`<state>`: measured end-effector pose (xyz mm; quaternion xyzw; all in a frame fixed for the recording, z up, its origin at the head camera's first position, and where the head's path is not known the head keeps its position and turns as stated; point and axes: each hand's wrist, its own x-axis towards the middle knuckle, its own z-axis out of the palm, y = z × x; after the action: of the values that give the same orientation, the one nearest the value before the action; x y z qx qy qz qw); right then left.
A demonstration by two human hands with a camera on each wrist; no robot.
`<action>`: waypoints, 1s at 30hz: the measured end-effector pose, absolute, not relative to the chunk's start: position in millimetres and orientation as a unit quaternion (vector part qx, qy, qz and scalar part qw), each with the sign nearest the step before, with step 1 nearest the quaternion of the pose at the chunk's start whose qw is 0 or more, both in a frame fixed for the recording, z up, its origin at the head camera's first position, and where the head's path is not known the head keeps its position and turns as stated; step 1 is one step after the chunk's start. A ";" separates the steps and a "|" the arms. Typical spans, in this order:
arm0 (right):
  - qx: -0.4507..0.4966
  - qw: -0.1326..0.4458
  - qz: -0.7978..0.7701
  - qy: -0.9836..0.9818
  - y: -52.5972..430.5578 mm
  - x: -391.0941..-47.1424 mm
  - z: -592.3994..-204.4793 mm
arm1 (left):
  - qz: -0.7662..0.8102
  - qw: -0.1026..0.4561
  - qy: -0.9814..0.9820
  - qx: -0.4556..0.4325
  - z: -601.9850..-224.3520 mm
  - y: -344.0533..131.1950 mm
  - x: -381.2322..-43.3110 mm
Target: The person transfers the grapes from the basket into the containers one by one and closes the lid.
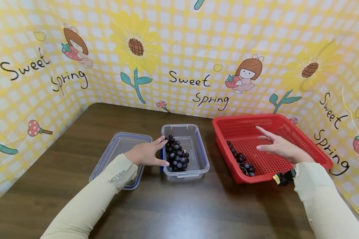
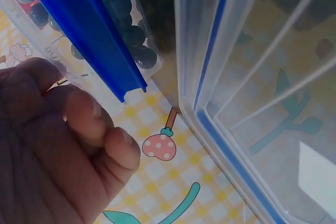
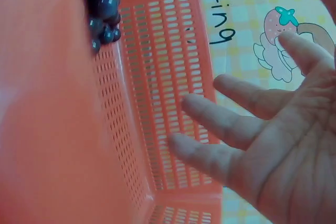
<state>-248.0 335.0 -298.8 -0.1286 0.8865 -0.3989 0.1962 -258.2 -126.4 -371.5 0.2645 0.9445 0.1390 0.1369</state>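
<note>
A clear container (image 1: 198, 152) with a blue-edged rim stands mid-table, and a bunch of dark grapes (image 1: 178, 157) lies along its left side. At that container's left rim is my left hand (image 1: 148, 154), thumb and fingers spread; whether the fingertips touch the rim or the grapes I cannot tell. In the left wrist view a blue latch (image 2: 89, 30) hangs beside this hand. My right hand (image 1: 276, 144) hovers over the red basket (image 1: 272, 166) with fingers apart and nothing held. More dark grapes (image 1: 242, 161) lie against the basket's left wall.
A clear lid (image 1: 116, 142) with a blue seal lies left of the container, partly under my left forearm. The brown table (image 1: 167, 209) meets a yellow checked cloth (image 1: 179, 49) at the back and sides. The red basket stands near the right side.
</note>
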 end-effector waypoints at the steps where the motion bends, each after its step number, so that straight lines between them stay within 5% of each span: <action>1: -0.121 0.214 -0.409 0.879 336.8 -248.1 -299.4 | 0.139 0.138 0.944 0.265 -370.8 -125.7 -258.3; 10: -0.086 0.412 -0.384 0.822 353.1 -261.0 -292.8 | 0.128 0.145 0.948 0.251 -366.3 -120.3 -261.2; 30: -0.112 0.454 -0.254 0.847 321.4 -299.1 -305.8 | 0.102 0.147 0.948 0.262 -364.4 -117.6 -263.3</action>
<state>-299.1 321.4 -305.8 -0.1116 0.8466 -0.2536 0.4544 -263.3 -117.6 -364.4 0.2622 0.9482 0.1021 0.1473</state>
